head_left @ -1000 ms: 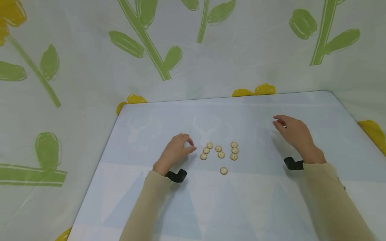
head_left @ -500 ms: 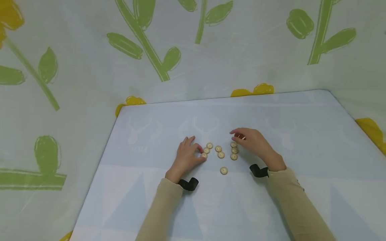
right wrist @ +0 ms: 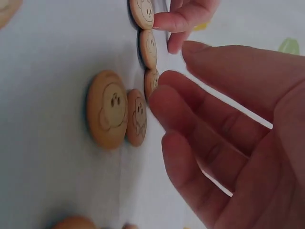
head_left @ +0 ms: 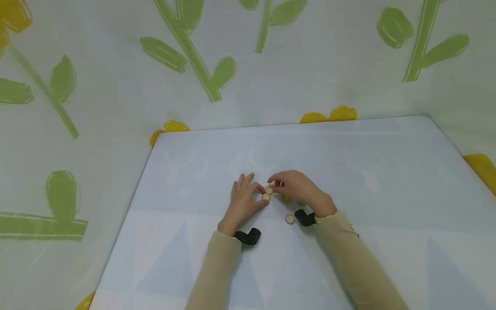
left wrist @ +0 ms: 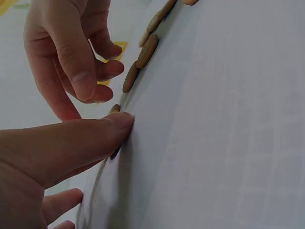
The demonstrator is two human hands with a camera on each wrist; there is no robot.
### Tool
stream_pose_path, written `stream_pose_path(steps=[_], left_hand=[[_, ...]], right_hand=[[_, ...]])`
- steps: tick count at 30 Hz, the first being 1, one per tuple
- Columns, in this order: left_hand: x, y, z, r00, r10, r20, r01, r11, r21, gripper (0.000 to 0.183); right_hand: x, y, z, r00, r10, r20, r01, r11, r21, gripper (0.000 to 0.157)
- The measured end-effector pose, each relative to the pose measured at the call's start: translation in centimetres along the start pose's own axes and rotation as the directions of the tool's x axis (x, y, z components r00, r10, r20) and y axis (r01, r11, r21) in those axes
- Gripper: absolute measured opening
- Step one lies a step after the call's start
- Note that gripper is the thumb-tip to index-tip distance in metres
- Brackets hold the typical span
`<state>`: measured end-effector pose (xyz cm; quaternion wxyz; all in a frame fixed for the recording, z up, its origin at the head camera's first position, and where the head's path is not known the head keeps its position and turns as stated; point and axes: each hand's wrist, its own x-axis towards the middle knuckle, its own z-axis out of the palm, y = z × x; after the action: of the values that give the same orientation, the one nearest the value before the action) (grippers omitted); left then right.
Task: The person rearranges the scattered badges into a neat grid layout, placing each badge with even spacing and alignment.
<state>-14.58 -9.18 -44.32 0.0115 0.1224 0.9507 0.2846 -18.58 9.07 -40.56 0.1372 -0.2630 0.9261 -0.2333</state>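
Note:
Small round wooden discs with animal faces drawn on them lie on the table. Three form a slanting row: a near disc (head_left: 266, 197), a middle disc (head_left: 269, 190) and a far disc (right wrist: 151, 85). My left hand (head_left: 244, 200) pinches the near disc between thumb and index finger, its other fingers spread. In the left wrist view the thumb (left wrist: 107, 131) hides most of that disc. My right hand (head_left: 296, 185) is at the row's far end, thumb and index finger apart on either side of the far disc. In the right wrist view its fingertips (right wrist: 164, 102) overlap that disc's edge.
Two discs lie together as a pair (right wrist: 112, 109), partly under my right hand in the head view. A single disc (head_left: 290, 219) lies nearer me. Another row (left wrist: 153, 25) of discs is mostly hidden by the right hand. A patterned cloth (head_left: 271, 77) hangs behind the table (head_left: 174, 172).
My right hand has come in from the right, over the other discs, to the slanting row's far end. My left hand has moved right and forward and taken the row's near disc.

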Motion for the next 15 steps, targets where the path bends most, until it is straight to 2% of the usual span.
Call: stream_pose_path(steps=[7, 15], left_hand=[[0.4, 0.0, 0.2, 1.000, 0.021, 0.007, -0.021, 0.999, -0.036, 0.020], [-0.1, -0.5, -0.1, 1.000, 0.006, -0.002, -0.006, 1.000, -0.016, 0.018]], right_hand=[[0.6, -0.3, 0.7, 0.999, -0.034, -0.012, 0.034, 0.999, -0.028, 0.024], [1.0, -1.0, 1.6, 1.000, -0.024, -0.004, 0.024, 0.998, -0.061, 0.023]])
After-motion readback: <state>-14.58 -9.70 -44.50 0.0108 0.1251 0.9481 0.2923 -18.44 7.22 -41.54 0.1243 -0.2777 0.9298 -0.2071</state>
